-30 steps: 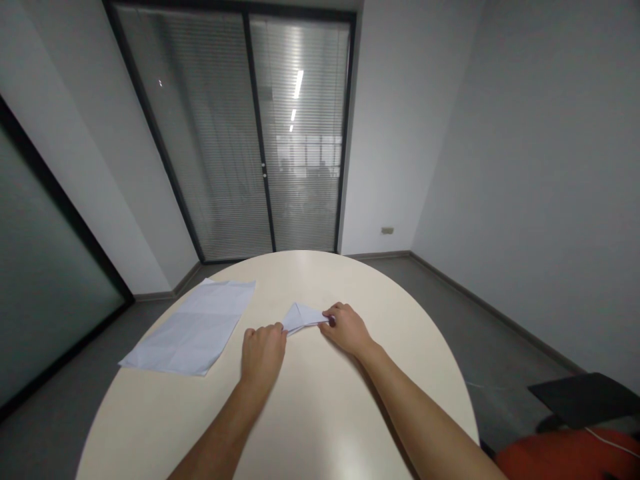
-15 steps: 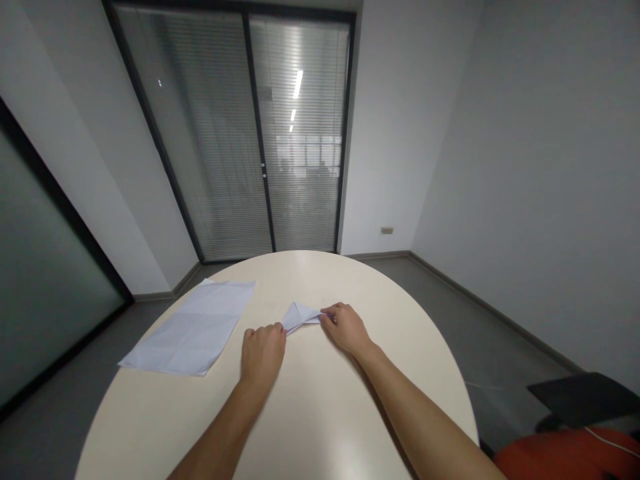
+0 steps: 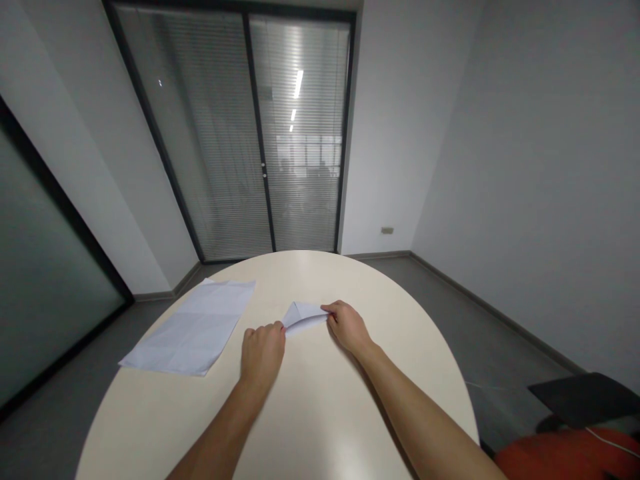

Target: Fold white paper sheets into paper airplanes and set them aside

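Between my hands is a small piece of folded white paper (image 3: 303,316), with a peaked flap at its back and a long dark gap along its front fold. My left hand (image 3: 263,347) is closed on the paper's left end. At the opposite end, the thumb and index finger of my right hand (image 3: 347,325) pinch the paper's right tip. Its lower layer appears to rest on the table. Both hands partly hide the ends of the paper.
Creased white sheets of paper (image 3: 197,327) lie on the left of the round cream table (image 3: 320,413). A red chair seat (image 3: 565,457) and a black flat part (image 3: 585,398) stand at the lower right. Beyond the table is a glass door with blinds (image 3: 300,200).
My right hand has shifted slightly right at the paper's tip. The front fold has opened more, showing a longer gap. My left hand stays in place.
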A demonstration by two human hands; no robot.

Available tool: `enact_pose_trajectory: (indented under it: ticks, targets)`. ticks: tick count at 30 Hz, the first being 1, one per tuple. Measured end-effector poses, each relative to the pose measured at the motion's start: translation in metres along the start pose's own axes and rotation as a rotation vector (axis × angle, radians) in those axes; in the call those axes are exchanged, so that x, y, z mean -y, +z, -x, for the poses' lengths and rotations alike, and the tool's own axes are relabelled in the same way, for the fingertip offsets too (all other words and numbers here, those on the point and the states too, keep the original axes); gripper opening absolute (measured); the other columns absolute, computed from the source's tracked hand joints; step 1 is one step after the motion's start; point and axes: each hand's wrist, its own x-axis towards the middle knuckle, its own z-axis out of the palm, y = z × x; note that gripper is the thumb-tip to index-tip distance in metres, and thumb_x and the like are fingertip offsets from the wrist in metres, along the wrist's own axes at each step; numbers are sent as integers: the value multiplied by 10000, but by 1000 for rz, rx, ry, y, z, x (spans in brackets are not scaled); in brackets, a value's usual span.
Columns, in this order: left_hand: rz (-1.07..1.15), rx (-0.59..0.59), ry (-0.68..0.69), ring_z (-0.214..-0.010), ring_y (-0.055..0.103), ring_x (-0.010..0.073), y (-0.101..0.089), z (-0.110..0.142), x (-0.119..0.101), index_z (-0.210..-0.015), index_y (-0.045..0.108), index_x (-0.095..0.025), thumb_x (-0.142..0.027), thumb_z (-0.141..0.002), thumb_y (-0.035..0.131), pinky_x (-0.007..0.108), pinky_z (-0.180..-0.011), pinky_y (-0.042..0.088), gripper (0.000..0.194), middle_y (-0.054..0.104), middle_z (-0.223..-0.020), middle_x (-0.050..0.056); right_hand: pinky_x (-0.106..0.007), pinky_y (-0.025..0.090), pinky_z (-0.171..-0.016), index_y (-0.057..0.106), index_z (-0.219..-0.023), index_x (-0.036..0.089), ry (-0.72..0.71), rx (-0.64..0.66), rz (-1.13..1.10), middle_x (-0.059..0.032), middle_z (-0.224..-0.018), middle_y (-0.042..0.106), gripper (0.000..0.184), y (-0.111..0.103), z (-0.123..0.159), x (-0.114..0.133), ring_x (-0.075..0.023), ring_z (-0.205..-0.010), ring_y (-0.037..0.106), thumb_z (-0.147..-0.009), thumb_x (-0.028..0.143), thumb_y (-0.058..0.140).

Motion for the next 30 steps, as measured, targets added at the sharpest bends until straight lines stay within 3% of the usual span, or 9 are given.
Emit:
enact_pose_trajectory:
  ticks: [12, 20, 30]
  targets:
    - [34, 13, -33, -926, 729, 245, 1, -1, 2, -1098, 688, -194, -263, -1041, 351, 355, -797, 416, 349, 776, -1006, 107, -296, 454, -979, 735, -1173, 223, 37, -70, -38, -45, -1168, 746, 342, -4, -1, 4, -203, -1102, 645, -953, 157, 483]
    - [169, 3, -37, -873, 732, 219, 5, -1, -2, -1192, 660, -269, -301, -1025, 409, 306, -716, 425, 303, 787, -994, 48, -325, 446, -1009, 724, -1124, 199, -140, -228, -134, -65, -1162, 721, 314, -5, -4, 4, -207, -1099, 607, -940, 118, 483]
    - [319, 4, -129, -857, 724, 200, 11, -2, -3, -1384, 498, -237, -255, -983, 458, 279, -686, 414, 403, 775, -988, 51, -343, 463, -982, 694, -1143, 205, -245, -269, -147, -74, -1138, 739, 248, -4, -3, 9, -207, -1065, 637, -1004, 195, 490]
